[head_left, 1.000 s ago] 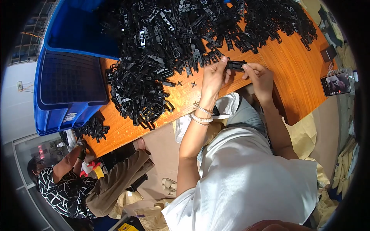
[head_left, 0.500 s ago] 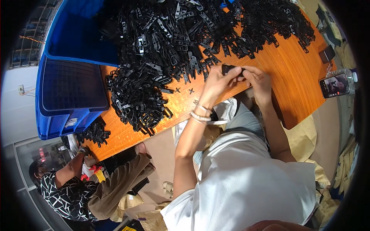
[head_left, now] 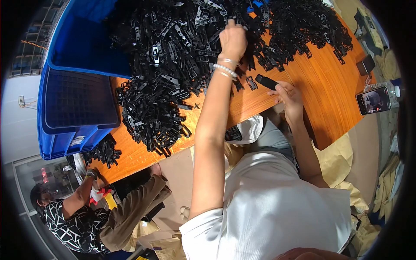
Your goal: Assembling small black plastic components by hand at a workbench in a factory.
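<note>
My left hand [head_left: 233,41] is stretched out over the far pile of black plastic parts [head_left: 182,39]. Its fingers curl down into the pile, and whatever they grip is hidden. Bracelets circle that wrist. Near the table's front edge, my right hand [head_left: 289,97] pinches a flat, oblong black plastic piece [head_left: 266,82] by its lower right end. The piece tilts, its far end toward the upper left. A single narrow, frame-like black part [head_left: 251,82] lies on the wood just left of it.
The orange wooden table [head_left: 323,93] bears more black parts [head_left: 310,30] at the back right. Blue crates [head_left: 80,97] stand at the left. A phone [head_left: 373,101] leans by a bottle at the right edge. Another person [head_left: 76,221] sits at the lower left.
My left hand has left my right hand and reached up and away into the pile. My right hand has stayed near the table's front edge, now holding the black piece alone.
</note>
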A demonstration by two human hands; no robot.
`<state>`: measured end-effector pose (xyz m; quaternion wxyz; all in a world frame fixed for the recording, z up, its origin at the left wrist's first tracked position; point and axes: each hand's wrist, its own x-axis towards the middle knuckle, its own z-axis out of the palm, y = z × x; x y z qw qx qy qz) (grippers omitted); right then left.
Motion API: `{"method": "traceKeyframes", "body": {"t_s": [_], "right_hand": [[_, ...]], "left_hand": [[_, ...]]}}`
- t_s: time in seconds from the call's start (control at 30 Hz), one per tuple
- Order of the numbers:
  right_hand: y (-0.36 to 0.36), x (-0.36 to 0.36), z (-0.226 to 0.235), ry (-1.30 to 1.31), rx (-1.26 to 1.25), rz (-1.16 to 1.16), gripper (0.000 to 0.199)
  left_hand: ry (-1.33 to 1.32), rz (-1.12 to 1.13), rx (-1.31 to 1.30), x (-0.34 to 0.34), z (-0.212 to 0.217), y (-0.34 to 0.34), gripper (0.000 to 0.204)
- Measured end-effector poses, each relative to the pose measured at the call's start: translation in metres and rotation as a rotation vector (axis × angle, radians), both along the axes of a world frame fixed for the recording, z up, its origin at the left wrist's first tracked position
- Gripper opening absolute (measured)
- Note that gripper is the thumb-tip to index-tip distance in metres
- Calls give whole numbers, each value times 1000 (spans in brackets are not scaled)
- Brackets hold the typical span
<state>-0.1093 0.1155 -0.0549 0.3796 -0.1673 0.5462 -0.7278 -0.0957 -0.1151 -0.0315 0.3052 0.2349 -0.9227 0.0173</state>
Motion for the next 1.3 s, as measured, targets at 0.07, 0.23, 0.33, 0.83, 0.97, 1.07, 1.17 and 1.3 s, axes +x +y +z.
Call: {"method": "traceKeyframes", "body": {"t_s": [0.07,0.23,0.33,0.83,0.97,1.07,1.17,1.3], "right_hand": [[3,-5,-6,21,-35,9,16],[-5,-7,1,89,-81,34,17],[-8,-7,9,149,-69,99,17],[-9,11,40,560,-84,276,23],[-16,14,53,607,-89,382,26],[-13,19,41,623,-87,296,22],[-13,18,36,640,-9,323,20],[-17,26,43,317,-128,395,21]], "left_hand": [[184,52,145,11,7,7,13],[791,28,1210,54,25,39,17],[683,-62,1566,80,24,61,8],[55,-186,1003,138,48,120,41],[99,-244,1028,147,48,122,39],[103,-261,1015,150,50,127,37],[133,-240,1128,150,46,134,34],[279,-250,1351,161,38,138,35]]}}
